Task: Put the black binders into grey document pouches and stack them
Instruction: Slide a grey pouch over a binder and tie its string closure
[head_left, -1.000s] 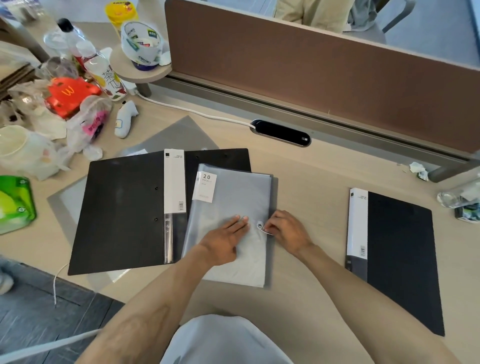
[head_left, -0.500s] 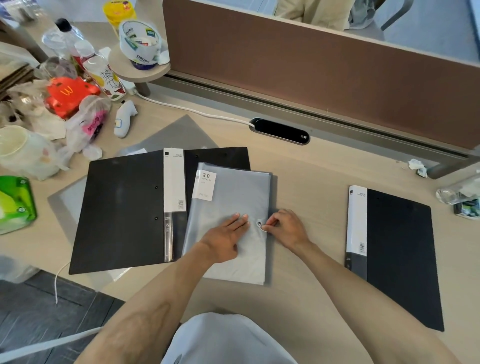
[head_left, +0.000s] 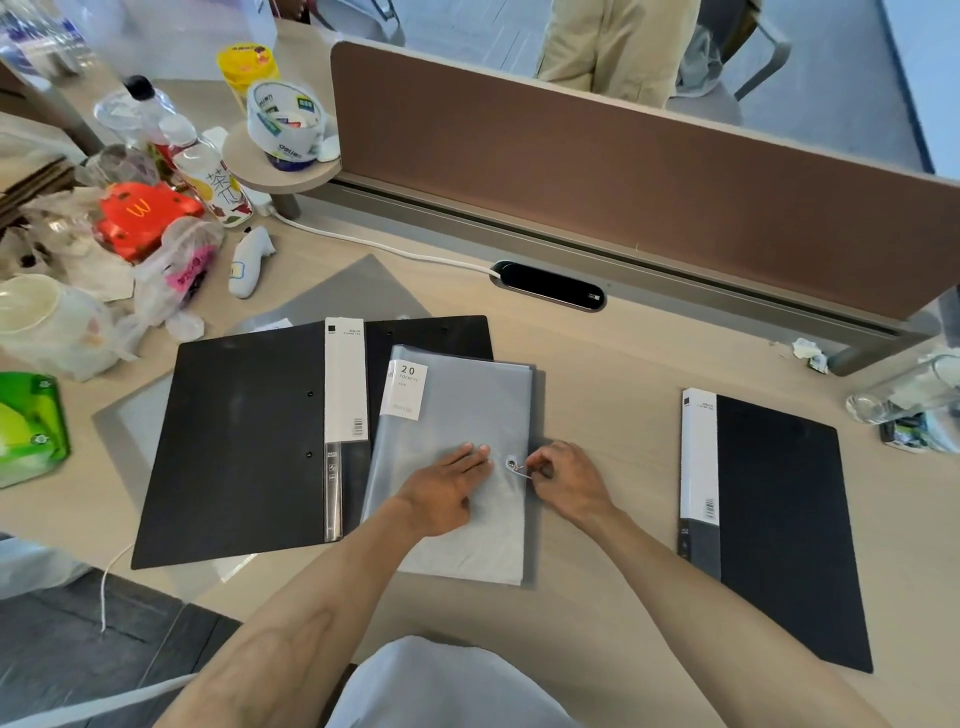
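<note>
– right hand (head_left: 569, 483) has hardly shifted from a moment ago. it's at the same spot by the button (head_left: 511, 462), with the string (head_left: 522, 470) drawn a touch further out. left hand (head_left: 441, 493) hasn't budged off the grey pouch (head_left: 457, 415).
– what are the fingers doing?
– right fingers (head_left: 540, 465) are curled and pinched on the string. left ones are straight and together, pressing the pouch flat to the bench (head_left: 613, 395).
– and the button, which way from them?
– that's the whole game. it lies just left of the right fingertips, tied to them by the string, and just right of the left fingertips, so it sits between the two hands. the right hand is the one placed to work it.
– how does the pouch lie?
– its long axis runs away from the person, with the button near the right edge, about midway along. i'd say the string wants winding round that button to close it.
– the binders?
– one black binder (head_left: 779, 519) lies closed, well off to the right. the open binder (head_left: 244, 441) is on the left, its right half under the pouch. what's inside the pouch i cannot tell.
</note>
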